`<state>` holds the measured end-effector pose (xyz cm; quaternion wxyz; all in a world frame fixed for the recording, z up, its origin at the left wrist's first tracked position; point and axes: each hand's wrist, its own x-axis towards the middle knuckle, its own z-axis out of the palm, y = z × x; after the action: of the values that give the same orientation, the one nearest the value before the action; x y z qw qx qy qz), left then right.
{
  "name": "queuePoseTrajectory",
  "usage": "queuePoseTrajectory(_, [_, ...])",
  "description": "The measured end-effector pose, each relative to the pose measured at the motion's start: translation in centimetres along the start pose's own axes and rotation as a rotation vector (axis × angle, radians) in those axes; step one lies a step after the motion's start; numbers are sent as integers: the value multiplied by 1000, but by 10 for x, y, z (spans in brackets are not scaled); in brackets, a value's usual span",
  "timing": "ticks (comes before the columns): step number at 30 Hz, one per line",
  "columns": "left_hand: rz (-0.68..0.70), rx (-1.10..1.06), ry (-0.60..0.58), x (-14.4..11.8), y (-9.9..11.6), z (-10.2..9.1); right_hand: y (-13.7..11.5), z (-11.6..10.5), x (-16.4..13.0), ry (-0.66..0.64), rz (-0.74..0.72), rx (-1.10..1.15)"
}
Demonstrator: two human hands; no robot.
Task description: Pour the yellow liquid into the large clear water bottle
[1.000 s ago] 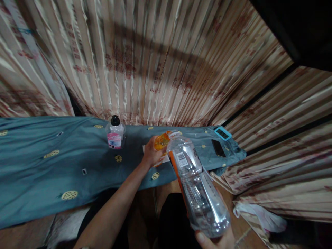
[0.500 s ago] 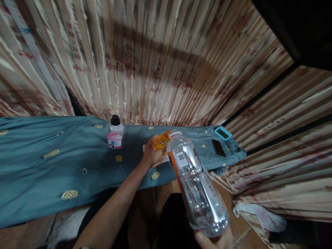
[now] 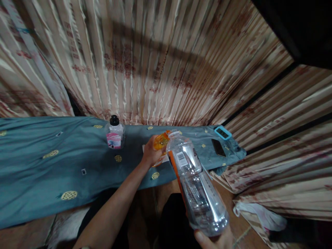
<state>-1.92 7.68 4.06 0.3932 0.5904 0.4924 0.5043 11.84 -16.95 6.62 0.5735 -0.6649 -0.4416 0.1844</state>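
Currently on view, itemised:
- Left hand (image 3: pixel 150 155): fingers curled shut around an orange object (image 3: pixel 161 141) at the mouth of the large bottle; probably a funnel or small container, though the hand hides too much to be sure
- Right hand (image 3: pixel 216 240): cupped under the base of the clear plastic bottle (image 3: pixel 193 181), only fingertips showing at the frame's lower edge; the bottle is tilted, neck toward the table, body hanging over the lap
- Teal cloth (image 3: pixel 52 166): covers the table
- Small bottle (image 3: pixel 114 135): black cap, pink label, upright, well apart from both hands
- Dark phone (image 3: pixel 218 147) and a blue-framed item (image 3: pixel 222 132): near the table's right end
- Risk: with the base only cupped, the bottle could slip or roll, pulling its mouth off the orange piece and wetting the cloth
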Motion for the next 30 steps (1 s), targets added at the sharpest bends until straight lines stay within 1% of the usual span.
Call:
queuePoseTrajectory(3, [-5, 16, 2, 0, 1, 0, -6, 2, 1, -9, -11, 12])
queuePoseTrajectory(7, [23, 16, 11, 0, -2, 0, -10, 5, 1, -31, -28, 48])
queuePoseTrajectory(17, [65, 0, 30, 1, -9, 2, 2, 2, 2, -20, -60, 9])
queuePoseTrajectory(21, [54, -12, 29, 2, -9, 3, 3, 3, 3, -20, -71, 50])
queuePoseTrajectory(27, [41, -16, 38, 2, -8, 3, 8, 2, 3, -9, -33, 37])
queuePoseTrajectory(30, [46, -30, 41, 1, -9, 4, 7, 3, 3, -4, -26, 74])
